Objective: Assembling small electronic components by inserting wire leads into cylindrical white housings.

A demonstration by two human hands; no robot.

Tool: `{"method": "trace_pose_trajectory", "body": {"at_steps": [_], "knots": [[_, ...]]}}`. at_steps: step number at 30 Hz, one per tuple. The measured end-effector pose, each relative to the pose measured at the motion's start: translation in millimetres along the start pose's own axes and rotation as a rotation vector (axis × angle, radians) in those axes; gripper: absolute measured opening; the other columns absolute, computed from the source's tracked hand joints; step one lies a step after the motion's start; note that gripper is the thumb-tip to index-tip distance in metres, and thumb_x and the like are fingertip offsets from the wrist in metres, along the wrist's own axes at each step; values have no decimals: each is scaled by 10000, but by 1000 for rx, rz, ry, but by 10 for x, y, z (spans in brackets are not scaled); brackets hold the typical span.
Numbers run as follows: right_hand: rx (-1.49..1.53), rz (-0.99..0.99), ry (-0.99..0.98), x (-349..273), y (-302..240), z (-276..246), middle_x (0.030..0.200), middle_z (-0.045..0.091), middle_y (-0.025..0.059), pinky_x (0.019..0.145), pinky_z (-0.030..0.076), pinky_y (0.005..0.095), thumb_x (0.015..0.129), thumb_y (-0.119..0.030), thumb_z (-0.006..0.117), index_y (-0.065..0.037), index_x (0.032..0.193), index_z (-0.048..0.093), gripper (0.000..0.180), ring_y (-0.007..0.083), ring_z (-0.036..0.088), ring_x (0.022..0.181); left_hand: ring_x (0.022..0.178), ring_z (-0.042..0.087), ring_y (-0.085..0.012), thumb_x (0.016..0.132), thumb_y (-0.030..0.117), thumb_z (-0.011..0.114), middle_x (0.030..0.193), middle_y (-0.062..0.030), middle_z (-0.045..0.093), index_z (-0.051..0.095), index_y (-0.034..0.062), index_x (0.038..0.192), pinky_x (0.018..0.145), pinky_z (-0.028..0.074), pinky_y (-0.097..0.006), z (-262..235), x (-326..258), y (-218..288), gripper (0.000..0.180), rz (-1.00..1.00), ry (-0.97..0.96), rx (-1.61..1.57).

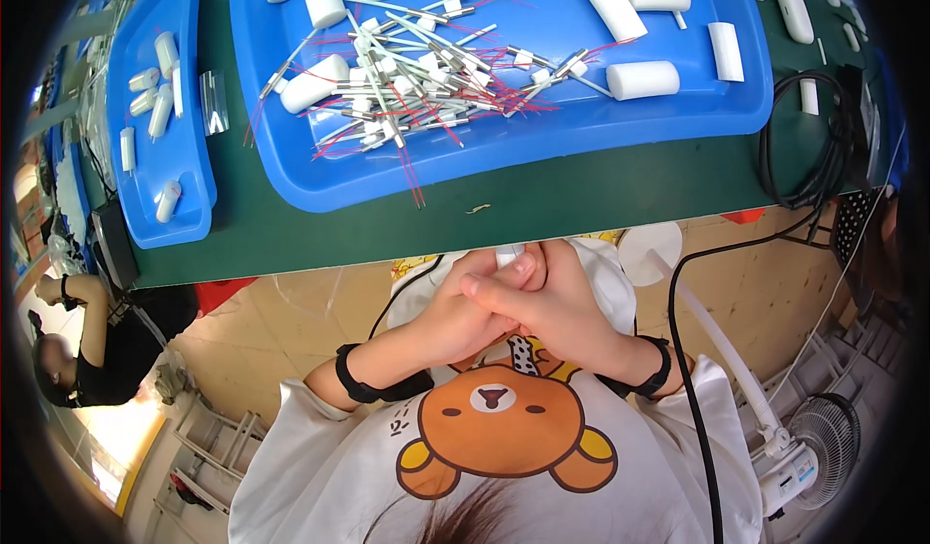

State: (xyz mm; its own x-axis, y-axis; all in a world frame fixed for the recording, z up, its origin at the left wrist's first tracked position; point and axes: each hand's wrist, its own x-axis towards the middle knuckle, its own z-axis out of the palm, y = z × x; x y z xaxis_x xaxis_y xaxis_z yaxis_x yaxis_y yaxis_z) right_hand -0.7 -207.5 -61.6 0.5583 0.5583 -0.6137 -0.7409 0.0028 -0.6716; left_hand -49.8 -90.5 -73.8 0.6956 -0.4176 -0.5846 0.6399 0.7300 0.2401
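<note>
At the table's near edge my left hand point(453, 310) and my right hand point(554, 297) are clasped together, fingers interlocked and thumbs crossing. The end of a small white plastic piece point(509, 252) pokes out between them; the rest of it is hidden inside the grip. Beyond the hands, a large blue tray point(417, 190) holds a heap of thin white stems with metal sleeves and red wires point(407, 79). White rounded plastic casings lie around that heap, one casing point(643, 80) near the tray's right side.
A narrower blue tray point(189, 229) with several small white cylinders stands at the left. A coiled black cable point(809, 195) hangs over the table's right edge. Below right is a fan point(823, 447). Another person point(126, 336) sits at far left.
</note>
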Motion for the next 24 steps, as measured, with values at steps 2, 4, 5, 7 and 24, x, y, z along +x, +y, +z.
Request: {"method": "trace_pose_trajectory", "body": {"at_steps": [2, 4, 5, 7, 24], "knots": [[-42, -6, -40, 3, 10, -30, 1011, 549, 71, 735, 465, 236, 781, -160, 705, 48, 1116, 451, 469, 102, 548, 898, 689, 430, -79, 970, 277, 437, 771, 9, 411, 442, 73, 945, 616, 408, -241, -46, -3, 31, 206, -22, -72, 13], [-69, 20, -110, -45, -18, -67, 1071, 522, 72, 784, 449, 238, 799, -152, 685, 36, 1177, 420, 498, 101, 523, 958, 772, 456, -95, 964, 276, 453, 845, -9, 445, 429, 61, 1031, 685, 414, -269, -135, -26, 18, 226, -3, -144, 34], [-83, 33, -145, -67, -28, -75, 1102, 508, 72, 808, 441, 239, 809, -149, 675, 29, 1208, 405, 514, 101, 511, 988, 814, 469, -103, 961, 276, 461, 882, -18, 462, 422, 56, 1074, 720, 418, -282, -178, -36, 3, 250, 6, -181, 45], [-39, -4, -173, -88, -17, -81, 1139, 484, 63, 860, 416, 247, 833, -132, 644, 17, 1264, 361, 537, 103, 483, 1039, 875, 470, -114, 962, 275, 457, 925, -28, 455, 402, 78, 1114, 778, 417, -298, -251, -46, -54, 255, 40, -248, 50], [-98, -52, -12, -19, 55, 8, 1051, 548, 45, 816, 433, 235, 753, -62, 693, 15, 1129, 493, 432, 86, 510, 969, 903, 430, -80, 987, 286, 385, 958, 1, 422, 401, 101, 1013, 801, 402, -252, -271, 1, -217, 188, 149, -264, -35]]}}
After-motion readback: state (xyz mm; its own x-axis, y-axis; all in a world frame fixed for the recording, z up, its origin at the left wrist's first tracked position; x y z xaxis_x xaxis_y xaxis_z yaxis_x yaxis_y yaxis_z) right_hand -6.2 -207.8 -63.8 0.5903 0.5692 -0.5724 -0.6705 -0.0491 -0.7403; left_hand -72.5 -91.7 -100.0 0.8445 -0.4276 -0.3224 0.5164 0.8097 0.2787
